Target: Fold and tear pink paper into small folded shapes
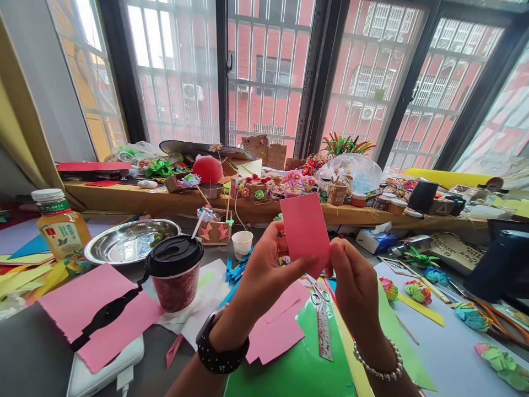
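A pink paper rectangle point(306, 229) is held up in front of me, above the table. My left hand point(270, 270) grips its left and lower side, thumb across the front and fingers behind. My right hand point(353, 275) pinches the lower right edge of the same paper. Below the hands, more pink sheets point(279, 331) overlap on a green sheet point(330, 358). Scissors point(319, 292) and a patterned ruler point(324, 333) lie on the green sheet, to the right of the pink ones.
At left stand a lidded cup point(176, 275), a metal plate point(119, 242) and a juice bottle point(64, 226). A small paper cup point(242, 243) is behind my left hand. Crumpled paper pieces point(417, 292) lie at right. Crafts crowd the windowsill point(165, 203).
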### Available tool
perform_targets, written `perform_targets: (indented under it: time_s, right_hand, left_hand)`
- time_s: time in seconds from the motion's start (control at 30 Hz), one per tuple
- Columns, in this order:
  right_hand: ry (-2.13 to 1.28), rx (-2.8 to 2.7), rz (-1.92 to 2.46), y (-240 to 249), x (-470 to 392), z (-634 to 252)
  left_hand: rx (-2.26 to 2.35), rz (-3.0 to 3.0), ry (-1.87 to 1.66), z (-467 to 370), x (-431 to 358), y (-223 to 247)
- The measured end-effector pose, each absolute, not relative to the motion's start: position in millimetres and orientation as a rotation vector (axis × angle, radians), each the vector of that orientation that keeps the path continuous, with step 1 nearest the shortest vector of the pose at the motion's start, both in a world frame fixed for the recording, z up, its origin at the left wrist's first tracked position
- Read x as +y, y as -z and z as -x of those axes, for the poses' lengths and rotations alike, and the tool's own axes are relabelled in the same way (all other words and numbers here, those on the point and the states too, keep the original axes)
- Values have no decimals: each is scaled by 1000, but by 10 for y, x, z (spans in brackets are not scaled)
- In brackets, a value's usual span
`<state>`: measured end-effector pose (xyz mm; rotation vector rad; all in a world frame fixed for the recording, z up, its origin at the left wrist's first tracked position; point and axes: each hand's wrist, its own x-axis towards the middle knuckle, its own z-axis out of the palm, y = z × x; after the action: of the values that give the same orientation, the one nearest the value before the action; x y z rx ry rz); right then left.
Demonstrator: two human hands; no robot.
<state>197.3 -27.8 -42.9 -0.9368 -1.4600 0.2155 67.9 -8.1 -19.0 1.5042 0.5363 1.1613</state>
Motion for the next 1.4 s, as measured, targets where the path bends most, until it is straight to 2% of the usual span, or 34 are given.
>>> perform_targets:
  time_s: [0.33, 0.63, 0.87, 0.97, 1.1, 1.4]
  right_hand:
    - [-201, -1564, 973, 396, -252, -2087]
    - [-296, -1192, 1024, 295, -330, -2095]
    - [-232, -1368, 991, 331, -340, -2091]
    - [-99, -1444, 1036, 346, -332, -2068]
    - [256, -1372, 1125, 368, -311, -2003]
    - [461, -1421, 1017, 411, -287, -1984]
  left_hand:
    - [598, -1661, -1113, -612, -39, 195]
    - [616, -1988, -930, -658, -67, 245]
    - [602, -1766, -1017, -700, -52, 243]
    - [611, -1685, -1152, -720, -46, 248]
    - [756, -1708, -1261, -735, -49, 251]
    - [822, -1752, -1348, -735, -90, 227]
